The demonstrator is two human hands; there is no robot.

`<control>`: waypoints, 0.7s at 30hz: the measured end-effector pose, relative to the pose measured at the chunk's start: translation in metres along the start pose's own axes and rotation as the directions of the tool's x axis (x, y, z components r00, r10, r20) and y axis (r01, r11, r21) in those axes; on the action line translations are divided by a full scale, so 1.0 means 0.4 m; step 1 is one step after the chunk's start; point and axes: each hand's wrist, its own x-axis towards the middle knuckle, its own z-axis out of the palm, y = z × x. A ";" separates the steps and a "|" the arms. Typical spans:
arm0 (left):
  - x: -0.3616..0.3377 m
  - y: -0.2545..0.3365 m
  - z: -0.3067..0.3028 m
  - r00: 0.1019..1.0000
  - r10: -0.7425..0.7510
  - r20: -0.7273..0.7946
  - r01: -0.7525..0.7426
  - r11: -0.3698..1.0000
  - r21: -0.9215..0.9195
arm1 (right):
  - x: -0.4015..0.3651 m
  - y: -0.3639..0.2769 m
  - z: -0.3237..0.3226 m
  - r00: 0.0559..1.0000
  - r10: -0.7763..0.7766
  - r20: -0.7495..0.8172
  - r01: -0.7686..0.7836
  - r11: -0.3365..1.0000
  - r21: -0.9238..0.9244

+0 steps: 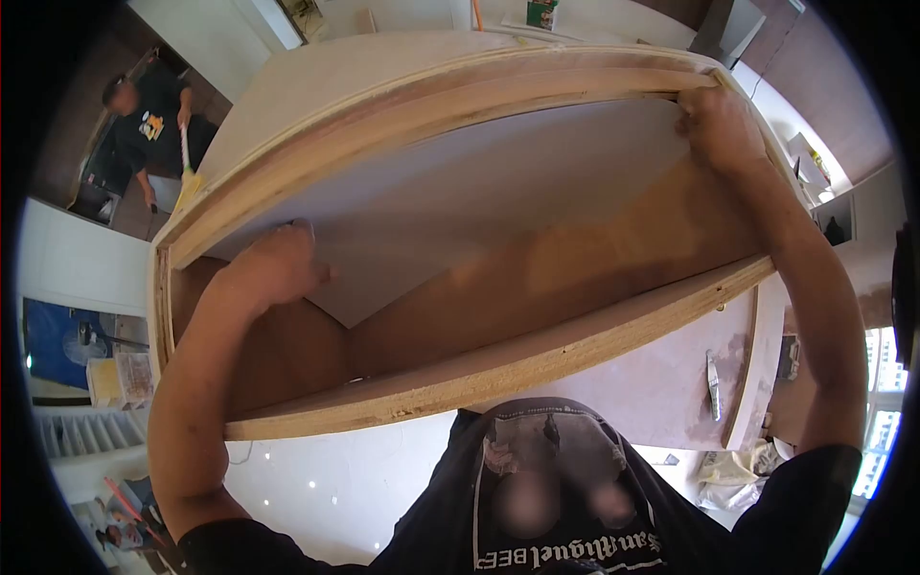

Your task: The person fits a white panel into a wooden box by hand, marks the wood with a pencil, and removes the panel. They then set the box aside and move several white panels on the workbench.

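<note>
A thin light grey sheet (460,192) lies at a slant inside an open wooden box (517,360) with raw timber edges and brown inner panels. My left hand (273,266) is closed on the sheet near its left end, fingers curled and thumb toward the box's middle. At the far right corner, my right hand (721,132) is closed around the sheet's upper right corner, right beside the timber frame. Both forearms reach over the near rim. The sheet's far edge runs along the inside of the back rail, and its lower left corner points toward the box floor.
A person (153,134) in dark clothes stands at the left, holding a broom (186,158). A putty knife (713,385) lies on the panel at right. Plastic wrapping (733,476) is bunched below it. A fan (84,343) stands at far left.
</note>
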 end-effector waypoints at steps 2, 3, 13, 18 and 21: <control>0.004 0.008 -0.001 1.000 -0.007 0.008 0.007 1.000 0.002 | -0.006 -0.005 -0.003 0.999 0.029 0.028 -0.028 0.999 -0.034; 0.004 0.007 -0.002 1.000 -0.014 0.009 0.014 1.000 0.002 | -0.005 -0.010 -0.008 0.998 0.044 0.039 -0.042 0.998 -0.052; -0.021 -0.037 -0.004 0.998 -0.024 0.061 0.029 0.996 -0.084 | 0.000 -0.012 0.024 0.965 -0.109 -0.239 0.118 0.993 0.023; -0.019 -0.062 0.010 0.998 0.007 0.063 -0.003 0.998 -0.065 | 0.016 -0.004 0.018 0.992 0.121 -0.029 -0.117 0.987 0.109; 0.015 -0.069 0.041 0.975 0.055 0.214 -0.052 0.998 -0.021 | 0.017 -0.010 0.009 0.986 0.166 0.017 -0.167 0.980 0.103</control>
